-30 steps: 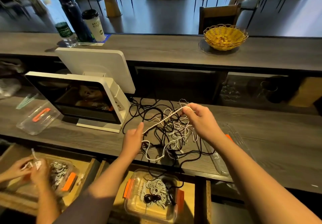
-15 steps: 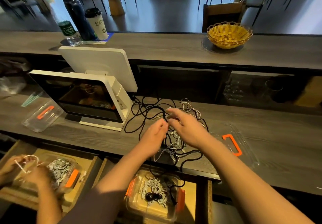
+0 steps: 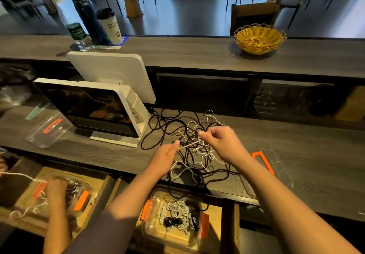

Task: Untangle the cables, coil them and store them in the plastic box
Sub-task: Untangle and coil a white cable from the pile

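Note:
A tangle of black and white cables lies on the grey wooden counter. My left hand pinches a white cable at the tangle's near left side. My right hand pinches the same white cable a short way to the right, above the heap. Below the counter edge, a clear plastic box with orange clips sits in an open drawer and holds coiled white and black cables. One black cable hangs from the counter into the box. The box's clear lid with an orange handle lies to the right of my right forearm.
A white point-of-sale screen stands left of the tangle, with another clear lid further left. Another person's hand works white cable over a second box at lower left. On the raised back shelf stand bottles, a cup and a yellow basket.
My hands met over the tangle, then drew slightly apart again; a short stretch of white cable is now taut between them. The other person's hand has reached down onto their box.

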Tool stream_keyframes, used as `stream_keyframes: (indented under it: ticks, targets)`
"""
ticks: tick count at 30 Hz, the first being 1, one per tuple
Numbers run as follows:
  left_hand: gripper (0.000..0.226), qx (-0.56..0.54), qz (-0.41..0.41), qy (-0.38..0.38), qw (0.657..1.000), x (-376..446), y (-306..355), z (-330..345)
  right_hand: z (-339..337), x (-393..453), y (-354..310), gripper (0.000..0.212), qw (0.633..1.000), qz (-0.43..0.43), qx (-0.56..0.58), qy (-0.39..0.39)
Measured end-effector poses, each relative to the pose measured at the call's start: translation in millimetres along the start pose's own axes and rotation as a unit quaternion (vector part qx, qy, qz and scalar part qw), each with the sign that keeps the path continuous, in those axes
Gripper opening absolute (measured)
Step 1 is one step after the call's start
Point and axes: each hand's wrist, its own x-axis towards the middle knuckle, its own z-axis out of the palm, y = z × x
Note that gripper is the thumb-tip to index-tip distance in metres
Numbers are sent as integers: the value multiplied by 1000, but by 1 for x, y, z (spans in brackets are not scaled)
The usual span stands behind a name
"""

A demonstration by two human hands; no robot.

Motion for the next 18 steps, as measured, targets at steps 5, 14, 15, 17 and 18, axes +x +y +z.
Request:
stream_keyframes:
  ticks: [5, 14, 15, 17, 18]
  targets:
    - [52, 25, -32, 21, 999, 6, -8, -7, -12, 0, -3, 39, 997, 9, 50, 61]
    - [31, 3, 14, 35, 999, 2, -1, -13, -18, 5, 21, 33, 980, 113, -155, 56]
    - [30, 2, 23, 34, 999, 0, 5, -10, -15, 4, 22, 27, 976, 118, -177, 42]
    - [29, 4, 40, 28, 999, -4, 16, -3, -2, 2, 18, 20, 978, 83, -191, 21]
    - [28, 3, 47, 26, 999, -6, 21, 0, 7, 1, 14, 22, 982, 47, -183, 9]
